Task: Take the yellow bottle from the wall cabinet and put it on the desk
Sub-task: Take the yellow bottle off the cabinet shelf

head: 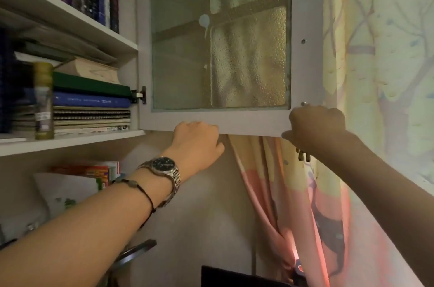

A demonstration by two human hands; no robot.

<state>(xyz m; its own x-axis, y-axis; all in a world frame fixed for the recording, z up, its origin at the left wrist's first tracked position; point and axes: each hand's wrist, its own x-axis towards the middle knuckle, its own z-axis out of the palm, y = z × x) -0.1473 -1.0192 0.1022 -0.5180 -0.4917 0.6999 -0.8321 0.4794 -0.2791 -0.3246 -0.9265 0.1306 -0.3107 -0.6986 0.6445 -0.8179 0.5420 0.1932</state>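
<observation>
A yellow bottle (43, 101) stands upright at the front of the lower shelf (70, 141) of the wall cabinet, left of a stack of books. The cabinet's glass door (218, 120) is swung open towards me. My left hand (197, 139), with a watch on its wrist, grips the middle of the door's bottom edge. The door's bottom right corner is held by my right hand (314, 129). Both hands are well to the right of the bottle. The desk is not in view.
Books (91, 103) lie stacked beside the bottle, and more stand on the upper shelf (70, 17). A pink and yellow curtain (300, 204) hangs below and behind the door. More books (89, 171) sit below the cabinet at left. A dark object (234, 277) shows at the bottom.
</observation>
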